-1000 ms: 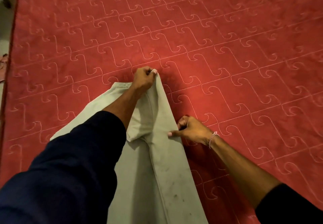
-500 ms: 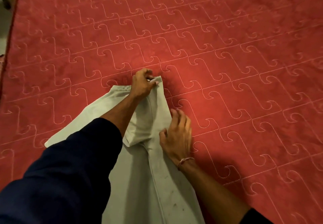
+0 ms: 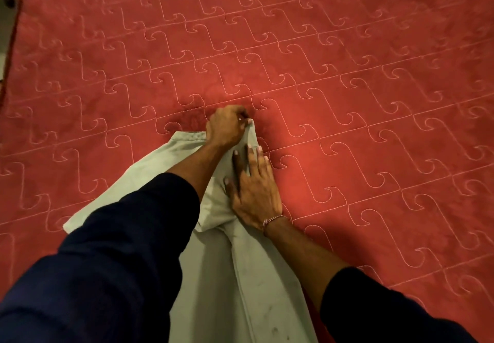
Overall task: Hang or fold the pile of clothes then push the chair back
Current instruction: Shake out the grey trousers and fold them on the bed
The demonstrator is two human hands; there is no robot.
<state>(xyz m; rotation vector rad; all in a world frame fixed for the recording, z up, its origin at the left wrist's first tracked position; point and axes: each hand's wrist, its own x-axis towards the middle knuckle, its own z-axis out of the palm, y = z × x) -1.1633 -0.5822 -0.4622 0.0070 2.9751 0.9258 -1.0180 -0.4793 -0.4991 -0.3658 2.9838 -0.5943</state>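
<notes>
— What lies nearest the camera?

— Two forearms in dark navy sleeves reaching forward from the bottom edge; between them runs a pair of pale grey-green cotton trousers, spread on a red quilted bedcover stitched with pale hooked curls; faint dark smudges mark the cloth low down, near the bottom edge.

— And the right hand?

— The right hand lies flat on the trousers, palm down, fingers straight and together, pointing away from the person; it presses the cloth along its right-hand edge, just beside the bare red cover; a thin beaded bracelet circles the wrist.

— The left one — is it holding anything?

— Yes; the left hand sits just beyond the right fingertips, fingers curled, pinching the far top corner of the trousers and drawing it up into a small peak; the waistband edge shows to its left, lying on the cover.

— How does the garment lie overall?

— One part fans out to the left under the left sleeve; the other runs straight down toward the camera; a fold bunches between the two wrists.

— Anything farther off?

— Only the red cover stretching away; at the far left its edge ends — a strip of pale floor shows there, blurred.
</notes>
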